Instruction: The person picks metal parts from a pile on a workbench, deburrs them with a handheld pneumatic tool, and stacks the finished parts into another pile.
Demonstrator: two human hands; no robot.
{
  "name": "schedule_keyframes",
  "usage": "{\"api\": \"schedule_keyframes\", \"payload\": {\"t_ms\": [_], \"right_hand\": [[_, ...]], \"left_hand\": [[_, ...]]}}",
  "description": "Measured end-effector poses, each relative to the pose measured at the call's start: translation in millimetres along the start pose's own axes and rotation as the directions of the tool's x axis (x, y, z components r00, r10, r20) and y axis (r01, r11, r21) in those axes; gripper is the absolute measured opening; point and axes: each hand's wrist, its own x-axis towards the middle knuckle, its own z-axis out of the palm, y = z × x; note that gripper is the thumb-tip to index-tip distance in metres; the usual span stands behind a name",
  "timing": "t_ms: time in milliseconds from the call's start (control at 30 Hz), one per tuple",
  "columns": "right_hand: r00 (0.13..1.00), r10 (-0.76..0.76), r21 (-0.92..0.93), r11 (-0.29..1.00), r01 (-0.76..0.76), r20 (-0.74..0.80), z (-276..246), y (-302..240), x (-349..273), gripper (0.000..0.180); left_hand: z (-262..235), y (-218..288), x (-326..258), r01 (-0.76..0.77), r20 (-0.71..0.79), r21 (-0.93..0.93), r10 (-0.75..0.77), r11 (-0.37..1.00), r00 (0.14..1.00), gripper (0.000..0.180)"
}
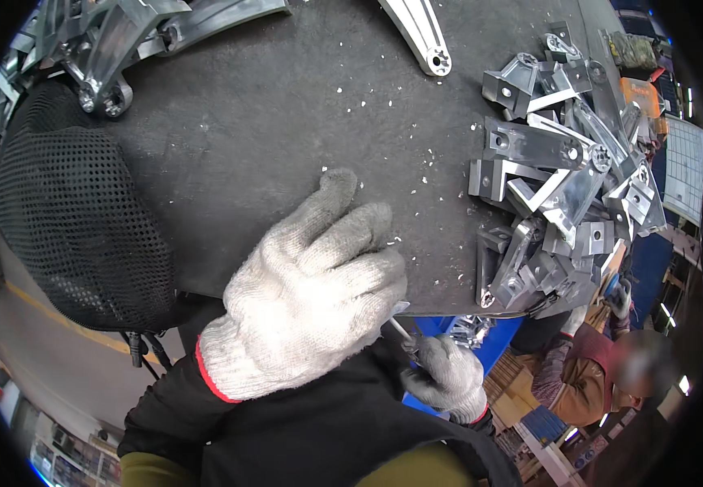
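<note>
Our right hand grips a rod; left hand, we cannot tell. Work looks midway: brackets heaped both sides, finished ones unclear.

The place looked like a workshop or factory floor: silvery metal brackets lay heaped along the right of a dark counter flecked with pale chips, with more metal parts piled at the upper left. Knitted work gloves covered the hands, and a blue bin sat beyond the counter's near edge. Farther off, a yellow line crossed the grey floor, light tubes glowed, and another gloved person was visible.
</note>
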Motion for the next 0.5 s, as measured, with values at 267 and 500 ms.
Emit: {"api": "schedule_keyframes", "payload": {"t_ms": [267,500], "right_hand": [[0.988,-0.039,0.506,0.862,-0.044,0.152,-18,-5,21,0.059],[0.937,-0.019,0.484,0.860,-0.162,0.348,-24,-17,29,0.059]], "left_hand": [[1,-2,6,-0.013,-0.063,-0.026,0.012,1.000,0.998,0.030],[-2,-2,10,-0.043,-0.038,-0.014,0.043,0.999,0.998,0.033]]}}
